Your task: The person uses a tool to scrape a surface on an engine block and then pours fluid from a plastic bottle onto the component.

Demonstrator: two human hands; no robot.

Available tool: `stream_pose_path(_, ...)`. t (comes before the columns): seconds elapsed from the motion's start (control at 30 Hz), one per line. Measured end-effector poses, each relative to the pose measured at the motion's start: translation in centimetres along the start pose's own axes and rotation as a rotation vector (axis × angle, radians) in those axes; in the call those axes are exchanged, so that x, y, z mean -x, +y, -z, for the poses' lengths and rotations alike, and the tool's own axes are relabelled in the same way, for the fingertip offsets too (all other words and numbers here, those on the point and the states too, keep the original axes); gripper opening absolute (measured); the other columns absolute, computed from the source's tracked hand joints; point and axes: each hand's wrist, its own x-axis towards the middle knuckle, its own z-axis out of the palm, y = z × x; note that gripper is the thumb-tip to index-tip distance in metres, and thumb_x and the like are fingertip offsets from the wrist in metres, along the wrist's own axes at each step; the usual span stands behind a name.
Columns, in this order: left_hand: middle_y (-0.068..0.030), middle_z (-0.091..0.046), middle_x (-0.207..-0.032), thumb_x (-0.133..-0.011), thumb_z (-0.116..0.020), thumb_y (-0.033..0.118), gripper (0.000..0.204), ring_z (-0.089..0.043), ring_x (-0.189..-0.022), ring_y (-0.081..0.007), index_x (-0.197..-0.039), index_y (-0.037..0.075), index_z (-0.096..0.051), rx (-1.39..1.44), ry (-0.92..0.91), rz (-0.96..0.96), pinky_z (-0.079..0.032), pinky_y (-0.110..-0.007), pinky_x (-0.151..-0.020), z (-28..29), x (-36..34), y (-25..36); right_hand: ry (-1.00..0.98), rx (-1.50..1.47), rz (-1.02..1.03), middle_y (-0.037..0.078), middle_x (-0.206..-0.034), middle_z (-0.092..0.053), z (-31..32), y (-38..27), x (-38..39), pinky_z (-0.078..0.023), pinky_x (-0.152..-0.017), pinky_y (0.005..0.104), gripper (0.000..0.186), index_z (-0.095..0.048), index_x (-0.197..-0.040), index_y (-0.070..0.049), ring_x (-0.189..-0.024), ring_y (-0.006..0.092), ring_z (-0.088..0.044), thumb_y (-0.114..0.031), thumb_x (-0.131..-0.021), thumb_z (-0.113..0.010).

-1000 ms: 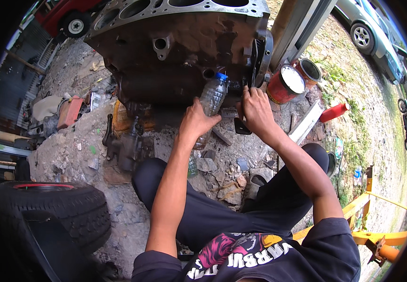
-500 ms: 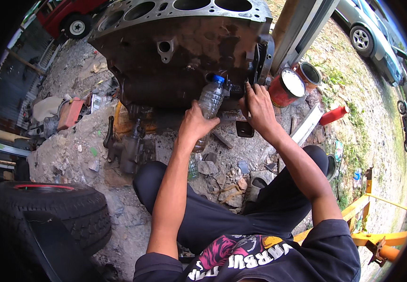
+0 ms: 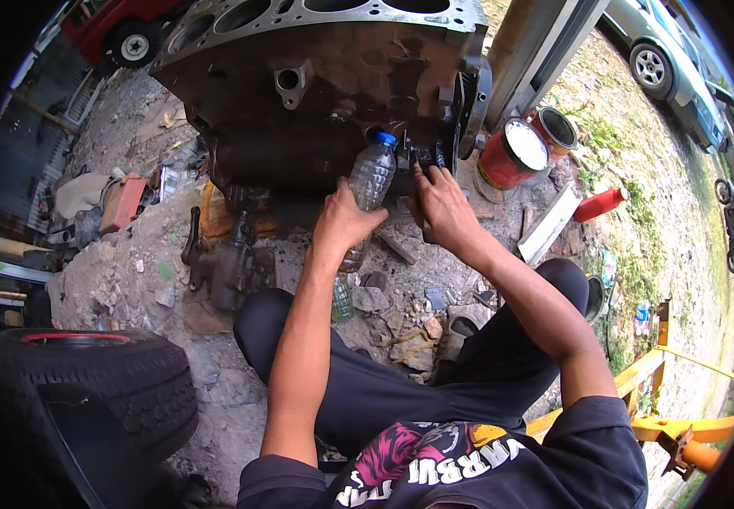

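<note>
A clear plastic bottle (image 3: 373, 174) with a blue cap stands tilted against the near side of a rusty brown engine block (image 3: 273, 136). My left hand (image 3: 346, 222) is wrapped round the bottle's middle. Some liquid seems to show in its lower part, below my fingers. My right hand (image 3: 450, 208) is at the lower right of the block, its index finger reaching up to a dark, wet-looking patch. Its other fingers are curled round a dark object, mostly hidden, whose kind I cannot make out.
Paint cans, one a red can (image 3: 511, 157) with white on top, stand beside a metal post (image 3: 545, 64). A red bottle (image 3: 601, 205) lies on the right. A tyre (image 3: 104, 382) is at lower left. Rubble and a dark metal part (image 3: 235, 267) lie below the block.
My right hand has moved left and a little down along the block, toward the bottle. A dark plate-like piece that hung below it is now mostly hidden. The left hand still grips the bottle.
</note>
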Motion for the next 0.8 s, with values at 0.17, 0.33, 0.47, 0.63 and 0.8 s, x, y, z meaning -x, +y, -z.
stream_pose_path(0.17,-0.0336,-0.066,-0.116,-0.068,-0.084,0.035,0.086,-0.065,-0.113,-0.0430,-0.131,-0.011,-0.048,-0.025,-0.006,-0.019,-0.052,-0.044,-0.095,-0.6,-0.1,0.5,-0.051,0.203,-0.034,0.022,-0.102,-0.061,0.1,0.5,0.3,-0.047,-0.088,0.0425,0.050,-0.056,-0.125,0.014,-0.100,0.0333,-0.057,-0.016,-0.086,-0.063)
stream_pose_path(0.33,-0.0306,-0.067,-0.115,-0.068,-0.084,0.036,0.082,-0.066,-0.112,-0.0409,-0.128,-0.011,-0.052,-0.047,-0.076,0.030,-0.052,-0.043,-0.096,-0.9,0.1,0.0,-0.020,-0.233,0.020,0.026,-0.088,-0.063,3.6,1.0,-0.3,-0.049,-0.084,0.0465,0.030,-0.067,-0.103,0.008,-0.090,0.0423,-0.061,-0.018,-0.089,-0.063)
stream_pose_path(0.47,-0.0205,-0.072,-0.107,-0.073,-0.081,0.031,0.057,-0.069,-0.102,-0.0297,-0.114,-0.006,-0.065,0.142,-0.322,-0.003,-0.051,-0.038,-0.093,-0.8,0.8,0.1,-0.136,-0.536,-0.219,0.029,-0.089,-0.067,5.4,2.6,-0.2,-0.051,-0.079,0.0504,0.025,-0.069,-0.091,0.006,-0.090,0.0442,-0.066,-0.018,-0.090,-0.062)
stream_pose_path(0.63,-0.0124,-0.072,-0.098,-0.078,-0.078,0.025,0.043,-0.066,-0.091,-0.0203,-0.110,-0.002,-0.069,0.365,-0.464,-0.112,-0.051,-0.036,-0.086,-1.3,1.0,2.5,-0.039,-0.480,-0.174,0.029,-0.091,-0.068,6.3,3.0,-0.5,-0.053,-0.080,0.0468,0.027,-0.069,-0.099,0.008,-0.092,0.0437,-0.067,-0.017,-0.091,-0.061)
stream_pose_path(0.8,-0.0108,-0.072,-0.095,-0.080,-0.075,0.023,0.037,-0.066,-0.088,-0.0199,-0.108,-0.001,-0.069,0.438,-0.322,-0.026,-0.051,-0.036,-0.084,-1.8,0.0,2.5,0.112,-0.477,-0.194,0.028,-0.093,-0.069,7.3,3.1,-0.3,-0.054,-0.081,0.0455,0.028,-0.068,-0.102,0.010,-0.092,0.0441,-0.067,-0.015,-0.091,-0.061)
